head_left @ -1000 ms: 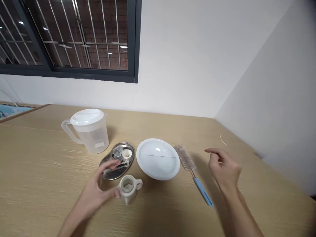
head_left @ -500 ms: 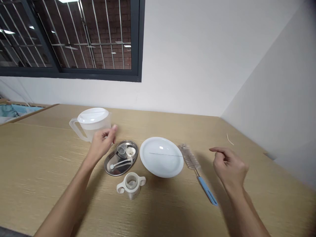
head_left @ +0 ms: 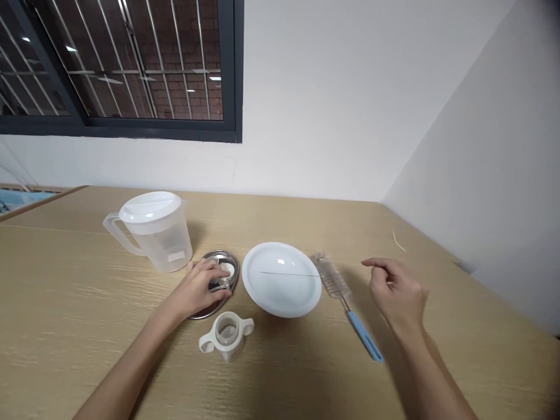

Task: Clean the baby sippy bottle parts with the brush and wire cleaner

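My left hand (head_left: 202, 286) reaches over the oval metal tray (head_left: 236, 280), thumb and fingers apart. Its fingertips are at a small white ring (head_left: 227, 269) and a clear straw piece (head_left: 223, 284), both partly covered by the hand; whether they touch is hard to tell. My right hand (head_left: 398, 291) hovers above the table at the right, fingers curled in and the index finger pointing left, with nothing visible in it. Left of it lies a bottle brush (head_left: 361, 335) with a blue handle. A white two-handled cup collar (head_left: 228, 333) stands in front of the tray.
A white bowl (head_left: 280, 297) stands mid-table with a thin wire (head_left: 289, 274) across it. Behind my left hand is a lidded clear plastic pitcher (head_left: 164, 239). A small pale strip (head_left: 398, 241) lies at the far right, near the wall (head_left: 315, 116).
My left hand has come down from beside the pitcher onto the tray, its fingers spreading from a closed shape. My right hand keeps its curled pose. The view has shifted slightly right.
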Demonstrator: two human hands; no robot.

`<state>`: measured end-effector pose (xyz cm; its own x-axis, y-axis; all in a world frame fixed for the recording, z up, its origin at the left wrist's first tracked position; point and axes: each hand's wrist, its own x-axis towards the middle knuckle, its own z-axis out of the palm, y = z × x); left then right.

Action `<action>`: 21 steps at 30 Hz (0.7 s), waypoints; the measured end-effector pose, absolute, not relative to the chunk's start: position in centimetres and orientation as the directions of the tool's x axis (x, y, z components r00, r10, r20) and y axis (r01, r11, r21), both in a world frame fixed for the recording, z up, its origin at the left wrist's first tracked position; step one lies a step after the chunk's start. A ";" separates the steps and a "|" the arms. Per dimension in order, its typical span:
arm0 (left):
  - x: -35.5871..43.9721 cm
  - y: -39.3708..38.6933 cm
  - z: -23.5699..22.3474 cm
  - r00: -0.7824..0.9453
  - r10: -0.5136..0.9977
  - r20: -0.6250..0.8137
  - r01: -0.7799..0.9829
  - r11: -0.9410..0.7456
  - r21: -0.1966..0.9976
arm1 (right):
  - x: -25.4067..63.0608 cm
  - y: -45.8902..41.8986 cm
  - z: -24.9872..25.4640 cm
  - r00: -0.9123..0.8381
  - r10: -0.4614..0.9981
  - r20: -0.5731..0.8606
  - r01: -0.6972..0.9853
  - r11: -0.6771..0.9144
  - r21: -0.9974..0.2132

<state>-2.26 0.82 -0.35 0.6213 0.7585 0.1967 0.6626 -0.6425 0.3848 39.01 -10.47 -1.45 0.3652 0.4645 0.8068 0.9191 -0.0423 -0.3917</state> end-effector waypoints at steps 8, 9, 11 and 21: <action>-2.6 1.2 -1.2 0.628 0.756 0.183 0.665 -0.644 0.378 | 38.4 -10.6 -1.1 0.368 0.469 0.803 0.919 -0.050 -0.392; -2.6 1.2 -1.2 0.629 0.757 0.178 0.664 -0.642 0.383 | 38.4 -10.6 -1.1 0.367 0.468 0.804 0.919 -0.049 -0.391; -2.5 1.2 -1.3 0.632 0.757 0.169 0.664 -0.640 0.387 | 38.3 -10.6 -1.1 0.363 0.466 0.807 0.921 -0.047 -0.387; -2.7 0.6 -0.7 0.545 0.814 0.201 0.663 -0.565 0.491 | 38.4 -10.5 -1.3 0.352 0.472 0.808 0.921 -0.021 -0.389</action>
